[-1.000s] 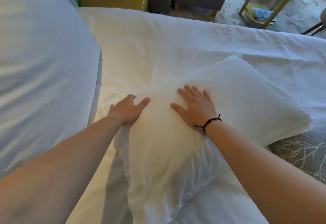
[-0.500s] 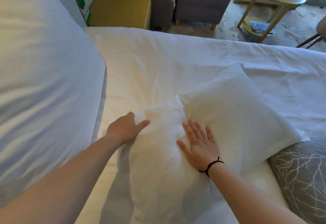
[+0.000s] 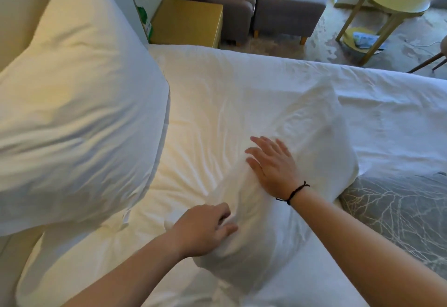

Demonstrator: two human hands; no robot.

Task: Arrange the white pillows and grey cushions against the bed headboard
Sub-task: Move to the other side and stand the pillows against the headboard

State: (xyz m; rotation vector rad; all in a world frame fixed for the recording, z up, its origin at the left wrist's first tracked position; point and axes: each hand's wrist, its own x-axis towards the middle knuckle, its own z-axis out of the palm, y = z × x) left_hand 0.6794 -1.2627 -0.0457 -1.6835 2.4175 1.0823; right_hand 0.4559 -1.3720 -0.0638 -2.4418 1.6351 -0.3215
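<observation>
Currently, the right hand (image 3: 271, 164) lies spread flat on the white pillow (image 3: 278, 210); the left hand (image 3: 205, 229) pinches its near edge, beside the grey patterned cushion (image 3: 396, 212).

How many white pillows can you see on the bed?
2. One large pillow stands at the left; another pillow lies mid-bed under both hands, beside a grey cushion. Others may be out of view.
</observation>
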